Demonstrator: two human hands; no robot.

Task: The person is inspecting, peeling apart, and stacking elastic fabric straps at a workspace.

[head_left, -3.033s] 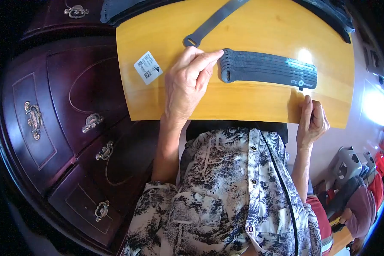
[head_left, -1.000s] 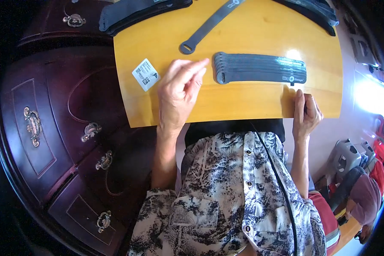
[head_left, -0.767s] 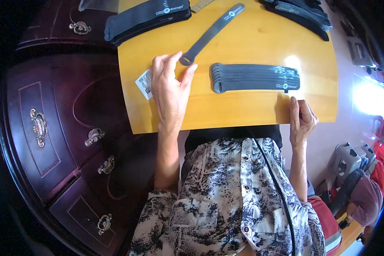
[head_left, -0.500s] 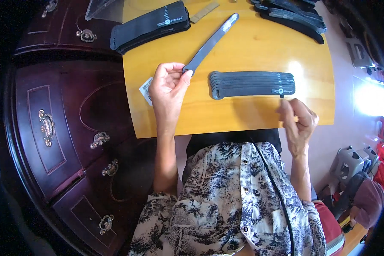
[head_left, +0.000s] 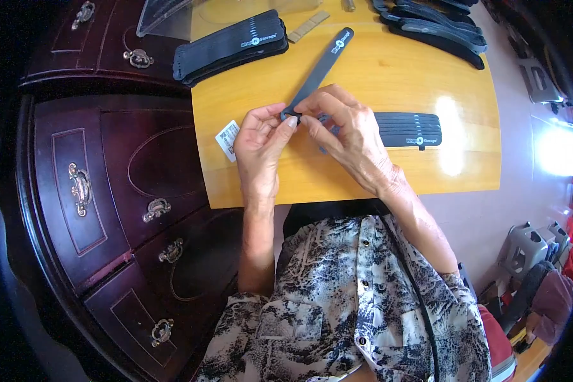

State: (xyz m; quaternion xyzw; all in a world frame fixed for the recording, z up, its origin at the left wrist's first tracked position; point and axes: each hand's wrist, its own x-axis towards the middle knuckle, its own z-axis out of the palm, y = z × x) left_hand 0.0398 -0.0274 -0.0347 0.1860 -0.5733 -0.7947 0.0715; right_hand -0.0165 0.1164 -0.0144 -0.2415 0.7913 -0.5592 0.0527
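My left hand (head_left: 259,143) pinches the near, looped end of a dark grey strap (head_left: 323,70), which slants away to the upper right across the table. At that same end, the thumb and fingers of my right hand (head_left: 356,137) are closed together, with a bit of black showing between the two hands; the fingertips hide most of it. Behind my right hand lies an overlapping row of similar straps (head_left: 409,129), its left end covered by the hand. A small black tab (head_left: 422,148) sticks out below the row.
A thick stack of straps (head_left: 229,51) lies at the far left, and a loose heap (head_left: 436,32) at the far right. A white printed label (head_left: 226,140), a tan strip (head_left: 309,27) and a clear plastic container (head_left: 162,18) are nearby. Dark wooden drawers (head_left: 73,191) border the table's left side.
My right hand has moved left from beside the row of straps to the looped end of the held strap. The left hand has stayed nearly in place, still holding it.
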